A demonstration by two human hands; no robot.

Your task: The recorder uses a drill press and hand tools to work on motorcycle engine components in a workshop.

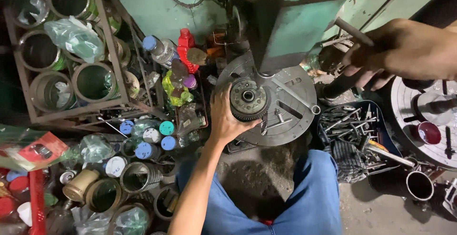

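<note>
— Your knees in the blue trousers point(314, 192) sit lowest in view, and your left forearm runs up from between them. What is the left hand point(226, 118) on?

— It cups the left edge of a round toothed clutch part point(247, 102), fingers wrapped around the rim, thumb underneath. The part rests on the round grey press table point(290, 120), directly beneath the green machine column point(290, 35).

— And your right hand point(404, 49)?

— Up on the right, closed around the machine's dark lever handle point(340, 85).

— How will that part handle, do you reckon?

— Solid steel by the look, so likely heavy for its size and quite stiff. The teeth around the rim give you purchase, though it may be oily, and they could bite into your fingers. Hold it by the outer rim, as you do, keeping fingertips away from the centre hole under the column.

— What lies about you?

— A blue tray of loose wrenches and rods point(352, 125) just right of the table, with a checked cloth point(350, 161) on its near edge. To your left, capped bottles point(152, 135) and open tin cans in a metal rack point(71, 54).
</note>
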